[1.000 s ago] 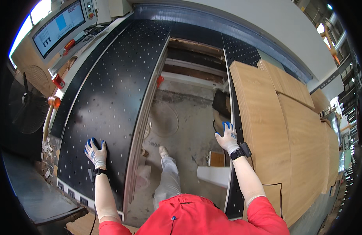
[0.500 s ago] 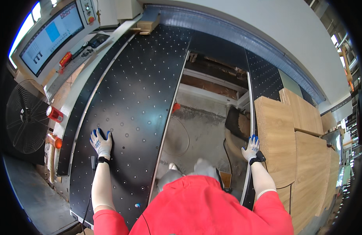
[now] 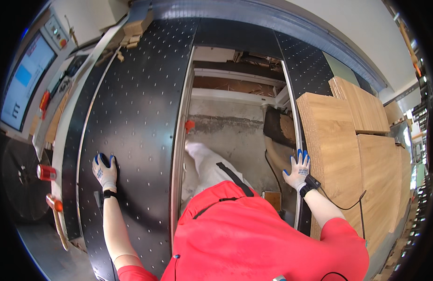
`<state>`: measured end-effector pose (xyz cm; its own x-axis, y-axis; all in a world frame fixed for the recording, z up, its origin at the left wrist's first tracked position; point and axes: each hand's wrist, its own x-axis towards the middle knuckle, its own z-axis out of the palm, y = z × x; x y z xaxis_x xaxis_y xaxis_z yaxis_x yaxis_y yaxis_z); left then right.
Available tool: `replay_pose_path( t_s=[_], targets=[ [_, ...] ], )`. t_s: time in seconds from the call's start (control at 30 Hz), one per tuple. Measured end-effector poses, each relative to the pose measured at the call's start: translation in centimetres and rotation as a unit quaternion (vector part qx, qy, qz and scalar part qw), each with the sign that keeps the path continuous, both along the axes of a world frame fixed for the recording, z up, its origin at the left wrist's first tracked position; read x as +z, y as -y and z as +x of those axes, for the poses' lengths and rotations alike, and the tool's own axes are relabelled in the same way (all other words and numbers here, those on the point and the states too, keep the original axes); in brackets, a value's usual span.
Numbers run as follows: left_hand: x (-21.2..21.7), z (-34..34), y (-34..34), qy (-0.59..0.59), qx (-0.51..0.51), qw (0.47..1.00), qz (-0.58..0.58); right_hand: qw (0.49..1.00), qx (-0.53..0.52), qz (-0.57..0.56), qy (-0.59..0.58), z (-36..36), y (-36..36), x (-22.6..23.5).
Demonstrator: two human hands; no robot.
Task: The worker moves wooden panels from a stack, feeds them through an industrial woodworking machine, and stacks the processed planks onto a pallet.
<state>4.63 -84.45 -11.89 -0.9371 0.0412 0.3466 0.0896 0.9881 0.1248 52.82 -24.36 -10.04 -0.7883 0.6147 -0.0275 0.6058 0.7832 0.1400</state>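
Left hand (image 3: 105, 173) splayed, empty, on left black panel (image 3: 136, 112); right hand (image 3: 297, 173) splayed, empty, at inner edge of right panel (image 3: 302, 61). Right palm slipping off could cost balance.

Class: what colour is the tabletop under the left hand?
Dotted black tabletop, best in the head view.

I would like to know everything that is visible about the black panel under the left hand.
The black panel is long, flat and slightly glossy, dotted with rows of small pale points; its material is unclear. It lies horizontally, with a pale, metal-looking strip along its right edge. The gloved left hand appears to rest on it, spread open.
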Motion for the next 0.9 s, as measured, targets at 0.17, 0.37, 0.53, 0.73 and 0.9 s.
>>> replay_pose_path(
  t_s=[0.17,0.37,0.53,0.73,0.9],
  targets=[
    [-0.4,-2.0,-1.0,0.032,0.011,0.999,-0.004,0.998,-0.021,-0.048,0.035,-0.7,0.1,1.3],
    [-1.7,-2.8,0.3,0.006,0.009,0.999,0.035,0.998,-0.015,-0.062,0.029,-0.6,-0.3,1.4],
    [-1.1,-3.5,-0.8,0.013,0.002,1.0,0.013,0.999,0.012,-0.048,-0.014,-0.4,-1.2,0.1],
    [-0.8,-3.2,-1.6,0.027,-0.003,0.999,0.021,0.999,0.009,-0.042,-0.009,-0.7,-1.3,0.2],
    [-1.6,-3.3,-0.5,0.009,-0.004,1.0,-0.002,0.997,0.031,-0.059,-0.025,0.0,-1.5,0.3]
  ],
)
